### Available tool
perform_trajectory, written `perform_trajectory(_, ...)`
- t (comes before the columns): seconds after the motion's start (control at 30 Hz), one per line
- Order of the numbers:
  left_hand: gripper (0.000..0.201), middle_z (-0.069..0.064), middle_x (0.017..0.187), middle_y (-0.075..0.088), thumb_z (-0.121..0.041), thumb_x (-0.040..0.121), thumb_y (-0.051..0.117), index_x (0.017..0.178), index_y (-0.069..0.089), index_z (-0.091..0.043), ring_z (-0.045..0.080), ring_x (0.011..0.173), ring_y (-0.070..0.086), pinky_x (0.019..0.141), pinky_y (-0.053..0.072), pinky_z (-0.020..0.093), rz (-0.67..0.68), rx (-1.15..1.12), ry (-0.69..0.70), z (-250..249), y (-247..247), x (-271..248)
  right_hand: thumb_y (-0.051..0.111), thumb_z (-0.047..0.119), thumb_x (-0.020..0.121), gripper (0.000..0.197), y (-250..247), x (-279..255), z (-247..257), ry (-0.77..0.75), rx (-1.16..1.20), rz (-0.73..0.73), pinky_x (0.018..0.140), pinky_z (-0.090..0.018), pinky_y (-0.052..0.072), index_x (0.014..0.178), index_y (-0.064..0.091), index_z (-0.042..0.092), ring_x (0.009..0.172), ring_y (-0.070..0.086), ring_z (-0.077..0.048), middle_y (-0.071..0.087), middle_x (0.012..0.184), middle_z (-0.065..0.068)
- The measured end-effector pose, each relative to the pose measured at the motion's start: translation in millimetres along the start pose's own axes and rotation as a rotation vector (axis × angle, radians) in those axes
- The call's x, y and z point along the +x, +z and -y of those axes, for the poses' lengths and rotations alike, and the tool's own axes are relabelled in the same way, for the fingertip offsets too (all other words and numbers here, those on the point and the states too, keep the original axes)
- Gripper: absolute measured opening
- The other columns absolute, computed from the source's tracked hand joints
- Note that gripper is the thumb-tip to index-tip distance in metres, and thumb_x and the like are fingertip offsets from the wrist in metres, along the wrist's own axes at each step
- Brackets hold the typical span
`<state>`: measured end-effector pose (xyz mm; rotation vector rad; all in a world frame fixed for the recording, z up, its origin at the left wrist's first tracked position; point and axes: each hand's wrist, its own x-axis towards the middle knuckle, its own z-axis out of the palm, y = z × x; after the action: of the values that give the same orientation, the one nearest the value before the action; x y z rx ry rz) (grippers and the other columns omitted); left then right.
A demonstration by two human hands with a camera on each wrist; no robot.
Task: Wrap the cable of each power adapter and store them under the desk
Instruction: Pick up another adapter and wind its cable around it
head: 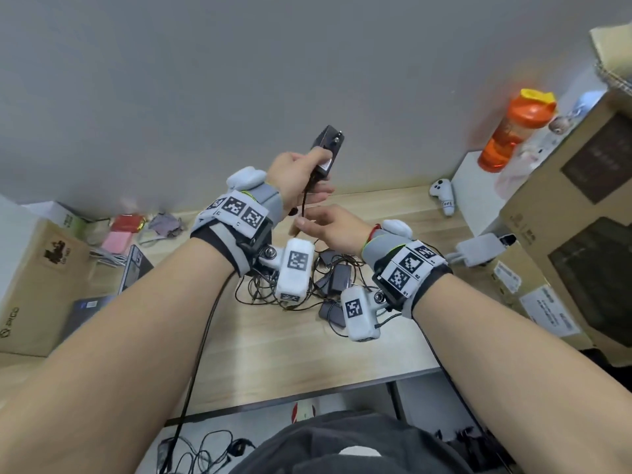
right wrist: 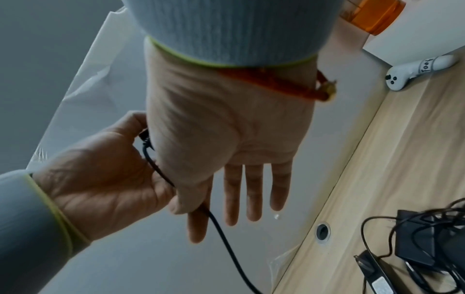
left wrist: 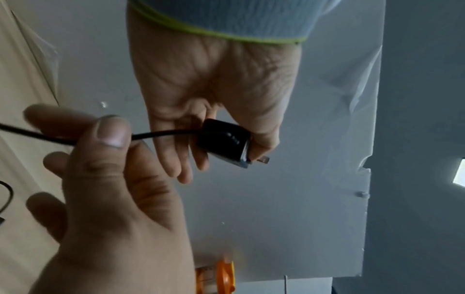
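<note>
My left hand (head: 313, 172) grips a black power adapter (head: 325, 148) raised above the wooden desk (head: 273, 347), prongs pointing away. In the left wrist view the left hand's (left wrist: 226, 153) fingers curl round the adapter's body (left wrist: 224, 141). Its thin black cable (head: 303, 203) hangs down to my right hand (head: 301, 223), which pinches it between thumb and forefinger just below the adapter. The right wrist view shows this pinch (right wrist: 198, 210) with the cable (right wrist: 226, 238) trailing off below. A tangled pile of several more black adapters (head: 330, 278) lies on the desk under both wrists.
An orange bottle (head: 513, 128) and a white controller (head: 443, 195) stand at the back right. Cardboard boxes (head: 581, 217) line the right side, another box (head: 30, 285) the left. A white charger (head: 478, 249) lies right. Loose cables (head: 205, 449) lie on the floor under the desk.
</note>
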<state>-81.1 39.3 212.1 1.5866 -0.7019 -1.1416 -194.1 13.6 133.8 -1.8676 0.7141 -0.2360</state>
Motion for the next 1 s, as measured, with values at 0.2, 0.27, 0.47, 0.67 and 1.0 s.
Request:
perform_trajectory(0.2,0.043,0.009,0.069,0.061,-0.047,0.090,0.044,0.094,0.065,-0.010,0.021,0.051,0.049,0.062,0.045,0.029,0.053,0.012,-0.062,-18.3,0.0,0.1,0.050,0.031,0.102,0.035,-37.2,-7.6,4.8,0.019,0.076,-0.074,0.075,-0.026,0.049,0.080,0.062,0.006,0.069,0.058,-0.019,0.064,0.071,-0.008)
perform_trajectory(0.27,0.040,0.008,0.082,0.068,-0.047,0.087,0.044,0.093,0.067,-0.015,0.016,0.049,0.045,0.063,0.043,0.028,0.022,0.027,-0.042,-19.5,-1.4,0.9,0.055,0.040,0.098,0.040,-51.7,-6.5,-1.1,0.024,0.055,-0.167,0.075,-0.035,0.049,0.072,0.061,0.011,0.060,0.055,-0.017,0.059,0.062,-0.004)
perform_trajectory(0.47,0.044,0.007,0.084,0.070,-0.049,0.085,0.048,0.100,0.067,-0.012,0.017,0.047,0.048,0.056,0.044,0.026,0.072,0.091,-0.106,-26.3,-4.2,3.7,0.052,0.051,0.096,0.034,-87.0,-13.9,15.5,0.023,0.245,-0.349,0.059,-0.032,0.045,0.088,0.064,0.020,0.051,0.039,-0.011,0.042,0.062,0.005)
perform_trajectory(0.67,0.034,0.010,0.079,0.059,-0.040,0.085,0.058,0.098,0.062,-0.009,0.021,0.050,0.053,0.047,0.042,0.023,0.046,0.128,-0.120,-27.6,-3.1,6.8,0.054,0.042,0.099,0.027,-91.4,-14.6,19.7,-0.017,0.243,-0.318,0.055,-0.027,0.035,0.085,0.063,0.020,0.052,0.034,-0.013,0.039,0.057,0.007)
perform_trajectory(1.0,0.038,0.012,0.093,0.072,-0.032,0.082,0.079,0.106,0.066,-0.005,0.024,0.064,0.069,0.062,0.058,0.023,0.064,0.028,0.101,-19.6,-11.7,8.3,0.055,0.047,0.096,0.032,-79.9,-12.4,16.7,0.042,0.140,-0.335,0.046,-0.027,0.023,0.084,0.065,0.020,0.046,0.024,-0.014,0.028,0.053,0.004)
